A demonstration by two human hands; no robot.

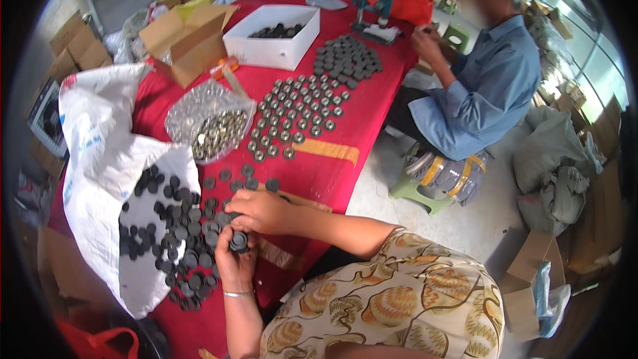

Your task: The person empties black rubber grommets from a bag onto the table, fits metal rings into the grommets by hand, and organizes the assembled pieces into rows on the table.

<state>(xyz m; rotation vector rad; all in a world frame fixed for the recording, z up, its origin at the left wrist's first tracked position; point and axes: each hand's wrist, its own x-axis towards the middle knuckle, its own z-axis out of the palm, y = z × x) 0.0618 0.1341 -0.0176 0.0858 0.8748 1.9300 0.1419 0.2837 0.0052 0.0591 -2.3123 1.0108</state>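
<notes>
My left hand (pixel 234 264), with a band round its wrist, is closed around a black round cap (pixel 238 242) that shows at its fingertips. Just above it, my right hand (pixel 260 213) has its fingers curled in over the work; whatever they pinch is hidden. Close by on the left, loose black caps (pixel 191 258) spill out of a white woven sack (pixel 100 153) onto the red tablecloth (pixel 325 186). Several dark discs (pixel 248 171) lie just beyond my hands. Farther off, round metal-centred pieces (pixel 299 137) stand spread out in rows.
A clear bag of metal parts (pixel 222 133) sits beside the sack. Behind it are an open cardboard box (pixel 189 46) and a white box (pixel 266 50) holding dark pieces. Grey discs (pixel 349 60) cluster near a green bench press (pixel 375 6). Another person (pixel 482 86) sits at the right edge.
</notes>
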